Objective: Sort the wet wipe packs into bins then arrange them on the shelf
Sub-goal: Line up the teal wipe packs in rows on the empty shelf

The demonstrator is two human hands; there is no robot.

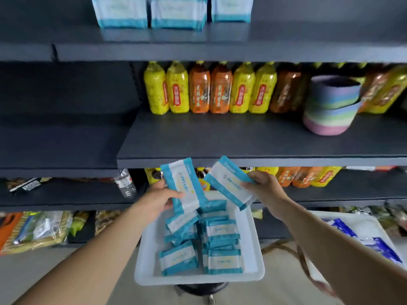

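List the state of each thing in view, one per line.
left hand: holds a teal pack above the bin
right hand: holds a second pack
white bin: holding more packs
striped bowls: stacked on the middle shelf
bottles: upright in a row

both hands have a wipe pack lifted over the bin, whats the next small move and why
Probably raise both packs to the top shelf. The left hand holds one wet wipe pack and the right hand another, both clear of the white bin, and matching packs already stand up there.
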